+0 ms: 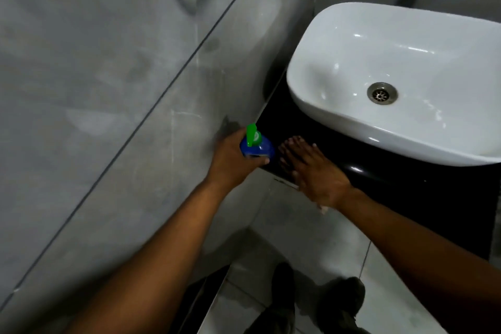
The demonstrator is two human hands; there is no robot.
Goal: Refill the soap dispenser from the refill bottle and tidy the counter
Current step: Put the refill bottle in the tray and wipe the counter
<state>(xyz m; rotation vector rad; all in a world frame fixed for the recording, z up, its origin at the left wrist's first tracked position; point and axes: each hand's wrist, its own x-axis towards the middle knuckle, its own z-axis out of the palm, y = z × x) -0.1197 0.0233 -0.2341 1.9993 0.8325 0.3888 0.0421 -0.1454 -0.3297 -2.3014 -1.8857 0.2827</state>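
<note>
A blue soap dispenser (257,147) with a green pump top stands at the left end of the black counter (379,171), close to the grey wall. My left hand (233,160) is wrapped around its body from the left. My right hand (309,168) lies flat on the counter just right of the dispenser, fingers spread, holding nothing. No refill bottle is in view.
A white basin (339,43) with a metal drain (382,93) sits on the counter at the right. Grey tiled wall (108,76) runs along the left. Below are the light floor tiles and my dark shoes (341,304).
</note>
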